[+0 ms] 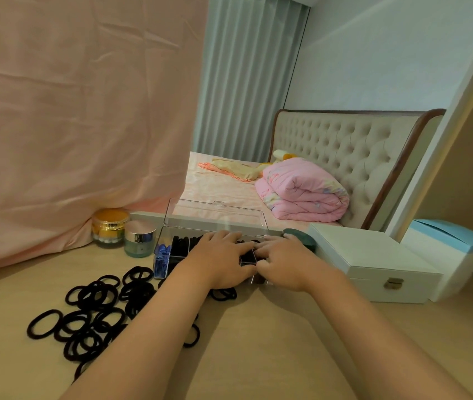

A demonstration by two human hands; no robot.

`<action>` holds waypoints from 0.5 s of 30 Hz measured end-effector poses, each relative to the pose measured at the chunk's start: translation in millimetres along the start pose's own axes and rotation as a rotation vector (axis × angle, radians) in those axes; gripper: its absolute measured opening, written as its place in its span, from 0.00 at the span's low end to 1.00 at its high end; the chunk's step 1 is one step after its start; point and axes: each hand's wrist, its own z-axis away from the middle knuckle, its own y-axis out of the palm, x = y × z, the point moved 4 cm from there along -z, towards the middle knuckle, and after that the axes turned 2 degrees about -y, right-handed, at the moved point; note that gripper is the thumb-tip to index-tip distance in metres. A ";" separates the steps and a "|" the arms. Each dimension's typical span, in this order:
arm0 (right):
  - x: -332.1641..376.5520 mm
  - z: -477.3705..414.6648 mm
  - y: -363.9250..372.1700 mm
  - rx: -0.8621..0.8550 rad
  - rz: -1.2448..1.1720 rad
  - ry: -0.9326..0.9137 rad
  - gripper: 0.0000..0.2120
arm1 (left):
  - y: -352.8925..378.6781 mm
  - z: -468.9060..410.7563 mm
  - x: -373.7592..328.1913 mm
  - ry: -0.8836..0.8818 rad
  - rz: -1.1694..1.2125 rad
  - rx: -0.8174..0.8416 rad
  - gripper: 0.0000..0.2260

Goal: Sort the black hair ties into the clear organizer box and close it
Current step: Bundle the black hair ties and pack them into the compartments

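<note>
The clear organizer box (169,249) stands on the tabletop with its lid (215,213) raised upright behind it. Black hair ties fill several compartments; the left one holds small blue ties (161,256). My left hand (221,259) and my right hand (284,262) both rest over the box's right half, fingers bent down into the compartments and onto black ties there. What the fingers grip is hidden. A loose pile of black hair ties (96,310) lies on the table at the left, under and beside my left forearm. Some more ties (223,294) lie just in front of the box.
Two cosmetic jars (111,228) (139,238) stand left of the box against a pink draped cloth (70,125). A white jewelry box (374,261) and a dark green round container (301,238) sit close on the right. A white-blue box (446,249) stands farther right.
</note>
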 end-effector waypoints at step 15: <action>42.1 35.9 -13.7 -0.417 -0.288 -0.143 0.19 | -36.6 38.4 14.2 -0.037 0.144 -0.174 0.22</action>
